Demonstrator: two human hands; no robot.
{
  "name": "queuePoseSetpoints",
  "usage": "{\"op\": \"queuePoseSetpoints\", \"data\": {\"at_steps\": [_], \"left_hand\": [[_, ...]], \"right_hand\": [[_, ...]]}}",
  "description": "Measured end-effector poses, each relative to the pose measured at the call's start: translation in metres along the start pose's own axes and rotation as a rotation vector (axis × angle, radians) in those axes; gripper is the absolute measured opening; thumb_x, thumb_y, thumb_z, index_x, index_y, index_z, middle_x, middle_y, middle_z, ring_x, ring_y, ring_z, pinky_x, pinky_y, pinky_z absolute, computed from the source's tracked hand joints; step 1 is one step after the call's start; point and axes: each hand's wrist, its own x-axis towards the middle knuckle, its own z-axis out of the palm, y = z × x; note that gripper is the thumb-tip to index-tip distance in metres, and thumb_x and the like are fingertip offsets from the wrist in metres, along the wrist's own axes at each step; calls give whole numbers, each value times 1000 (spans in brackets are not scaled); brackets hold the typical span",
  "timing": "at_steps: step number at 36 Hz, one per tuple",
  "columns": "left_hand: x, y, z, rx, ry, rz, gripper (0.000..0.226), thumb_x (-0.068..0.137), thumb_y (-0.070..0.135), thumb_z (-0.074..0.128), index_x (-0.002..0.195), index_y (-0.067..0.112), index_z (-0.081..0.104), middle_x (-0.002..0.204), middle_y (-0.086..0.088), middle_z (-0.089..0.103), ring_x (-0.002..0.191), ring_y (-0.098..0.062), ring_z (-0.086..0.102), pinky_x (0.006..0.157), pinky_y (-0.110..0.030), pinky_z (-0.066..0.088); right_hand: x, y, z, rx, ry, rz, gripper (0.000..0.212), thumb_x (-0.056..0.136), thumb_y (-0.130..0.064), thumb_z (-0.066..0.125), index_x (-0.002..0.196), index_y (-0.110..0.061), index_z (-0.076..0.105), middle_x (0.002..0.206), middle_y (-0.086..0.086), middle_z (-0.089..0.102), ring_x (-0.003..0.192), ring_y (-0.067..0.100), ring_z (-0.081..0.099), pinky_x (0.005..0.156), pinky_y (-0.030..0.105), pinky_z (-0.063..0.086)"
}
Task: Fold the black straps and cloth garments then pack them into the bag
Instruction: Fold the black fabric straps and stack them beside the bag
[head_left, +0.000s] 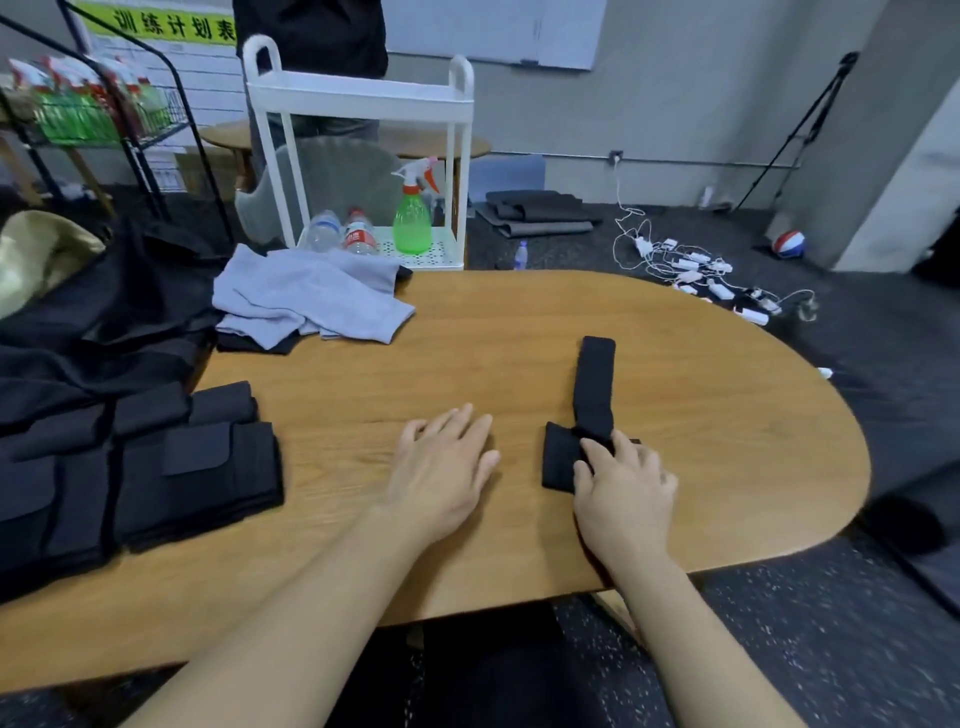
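Strap (592, 387) on table (701, 415), near end folded; R hand (626, 480) pinches fold. L hand (441, 457) flat, fingers straight, holding nothing.

A makeshift training or recording room, part gym and part studio.

Dark speckled rubber flooring (779, 623) at lower right, a ball (788, 244) and folded mats (537, 213) by the grey wall, a green-headed wall chart (171, 26) at upper left, a tripod (800, 124) at upper right, a tangle of chargers (696, 270) on the floor, a white trolley (358, 93) behind the wooden worktop (675, 415).
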Motion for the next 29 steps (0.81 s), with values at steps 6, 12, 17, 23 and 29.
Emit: {"op": "queuePoseSetpoints", "data": {"at_steps": [6, 12, 17, 23, 29], "left_hand": [[-14, -12, -4, -25, 22, -24, 51, 105, 44, 22, 154, 27, 25, 162, 3, 21, 148, -13, 18, 114, -35, 10], [-28, -29, -5, -54, 85, 8, 46, 105, 41, 29, 150, 29, 35, 157, 9, 31, 144, -8, 24, 113, -29, 10], [-38, -41, -1, -104, 142, 21, 46, 101, 40, 29, 141, 27, 48, 145, 11, 47, 136, -9, 38, 109, -29, 18], [-44, -51, 1, -151, 195, 70, 50, 96, 46, 33, 134, 24, 55, 132, 10, 57, 125, -12, 48, 101, -28, 27], [-40, -53, 4, -198, 135, 89, 53, 91, 52, 38, 135, 25, 51, 129, 12, 54, 121, -9, 47, 102, -31, 40]], "right_hand": [[-22, -48, 7, 21, -28, -132, 38, 99, -37, 45, 135, -28, 55, 149, 6, 42, 133, 29, 37, 99, 45, 32], [-46, -86, 15, 44, 47, -209, 24, 64, -31, 85, 83, -22, 74, 102, 11, 70, 86, 31, 63, 65, 39, 48], [-57, -99, 5, 56, 42, -266, 19, 58, -31, 85, 67, -25, 69, 92, 7, 70, 74, 26, 61, 56, 35, 46], [-30, -83, -22, 187, 194, -292, 20, 80, -17, 71, 99, -24, 75, 111, 3, 70, 98, 29, 58, 73, 37, 40], [7, -75, -22, 182, -131, -592, 38, 103, -23, 39, 136, -36, 52, 146, -14, 44, 133, 13, 26, 96, 33, 19]]}}
